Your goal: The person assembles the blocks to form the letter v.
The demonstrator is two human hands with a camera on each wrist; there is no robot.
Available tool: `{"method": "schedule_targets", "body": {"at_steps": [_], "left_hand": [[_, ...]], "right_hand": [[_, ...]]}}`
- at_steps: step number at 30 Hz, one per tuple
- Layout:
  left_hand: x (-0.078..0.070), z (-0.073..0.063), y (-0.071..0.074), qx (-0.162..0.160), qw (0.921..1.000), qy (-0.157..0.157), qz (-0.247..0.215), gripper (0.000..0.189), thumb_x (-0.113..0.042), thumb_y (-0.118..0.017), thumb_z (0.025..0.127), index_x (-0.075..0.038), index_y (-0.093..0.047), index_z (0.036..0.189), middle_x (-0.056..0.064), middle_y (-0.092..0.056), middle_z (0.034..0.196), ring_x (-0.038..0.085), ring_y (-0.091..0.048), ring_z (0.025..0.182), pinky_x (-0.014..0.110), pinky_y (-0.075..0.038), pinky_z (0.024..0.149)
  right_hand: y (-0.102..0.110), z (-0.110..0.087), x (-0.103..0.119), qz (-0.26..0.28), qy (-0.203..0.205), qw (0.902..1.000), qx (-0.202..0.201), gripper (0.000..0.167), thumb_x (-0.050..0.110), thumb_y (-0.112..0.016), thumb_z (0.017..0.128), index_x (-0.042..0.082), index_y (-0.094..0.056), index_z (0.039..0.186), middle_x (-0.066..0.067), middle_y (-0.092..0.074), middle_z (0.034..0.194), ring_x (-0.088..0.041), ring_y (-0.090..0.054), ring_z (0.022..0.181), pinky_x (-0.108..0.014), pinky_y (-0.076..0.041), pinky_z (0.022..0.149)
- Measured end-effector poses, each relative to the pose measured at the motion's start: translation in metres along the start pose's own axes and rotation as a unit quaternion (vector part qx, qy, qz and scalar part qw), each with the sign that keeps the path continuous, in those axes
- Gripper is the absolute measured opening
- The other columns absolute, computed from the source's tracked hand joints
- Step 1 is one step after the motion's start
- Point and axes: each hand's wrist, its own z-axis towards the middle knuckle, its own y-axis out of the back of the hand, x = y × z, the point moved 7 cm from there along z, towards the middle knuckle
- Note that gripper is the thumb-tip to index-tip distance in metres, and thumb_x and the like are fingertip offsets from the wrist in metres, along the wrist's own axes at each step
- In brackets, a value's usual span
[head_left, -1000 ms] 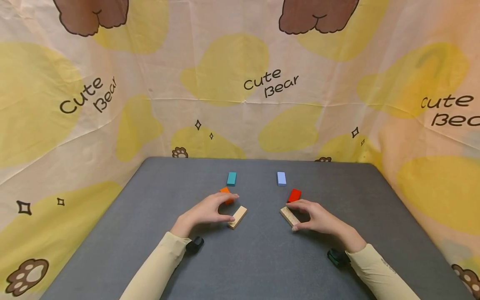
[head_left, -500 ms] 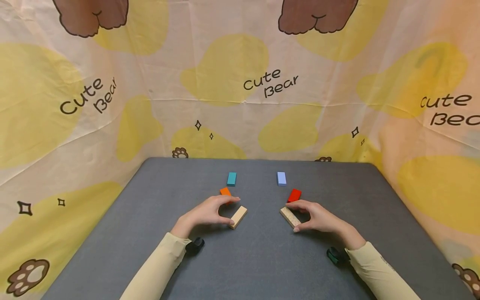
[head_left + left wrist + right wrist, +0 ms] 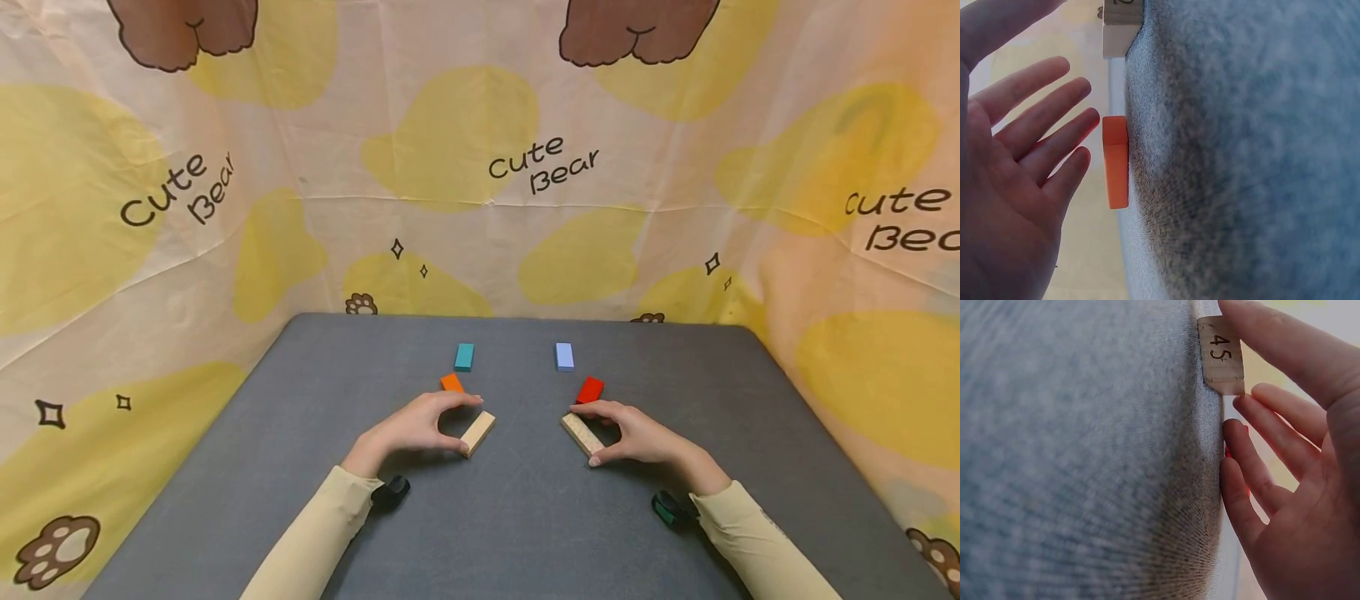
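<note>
Two pale wooden blocks lie flat on the grey table, angled toward each other. My left hand [image 3: 416, 423] is over the left wooden block [image 3: 478, 432], its thumb at the near end and its fingers extended past the far end. In the left wrist view the fingers are straight and spread, beside an orange block [image 3: 1116, 172] they partly cover in the head view. At the right wooden block [image 3: 581, 435], marked 45 in the right wrist view, my right hand [image 3: 637, 435] has its thumb by one end and fingertips by the other; firm contact cannot be told.
Behind the right fingers lies a red block [image 3: 590, 390]. Farther back are a teal block [image 3: 464, 357] and a light blue block [image 3: 564, 357]. Patterned cloth [image 3: 450, 150] hangs round the table [image 3: 495, 533] at the back and sides.
The left thumb and fingertips have shifted slightly nearer to me. The right thumb and fingers have spread a little wider around the block's ends. The blocks have not visibly moved.
</note>
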Motion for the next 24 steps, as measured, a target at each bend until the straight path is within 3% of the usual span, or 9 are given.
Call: {"method": "schedule_targets", "body": {"at_steps": [17, 24], "left_hand": [[-0.0032, -0.0005, -0.001, -0.009, 0.9995, -0.022, -0.02, 0.072, -0.037, -0.08, 0.074, -0.017, -0.052, 0.137, -0.013, -0.05, 0.139, 0.007, -0.048, 0.125, 0.033, -0.04, 0.104], [0.0032, 0.0006, -0.0038, -0.008, 0.9992, -0.01, -0.038, 0.072, -0.038, -0.082, 0.072, -0.019, -0.053, 0.136, -0.015, -0.053, 0.135, 0.006, -0.051, 0.122, 0.032, -0.041, 0.102]], "right_hand": [[-0.0016, 0.001, -0.0059, 0.006, -0.027, 0.9996, 0.011, 0.079, 0.042, -0.081, 0.071, 0.019, -0.049, 0.139, -0.001, -0.052, 0.136, -0.022, -0.048, 0.119, -0.042, -0.042, 0.1], [-0.0018, 0.0007, -0.0058, 0.007, -0.032, 0.9994, 0.012, 0.079, 0.041, -0.082, 0.07, 0.019, -0.049, 0.139, -0.001, -0.052, 0.136, -0.021, -0.048, 0.119, -0.041, -0.042, 0.1]]}}
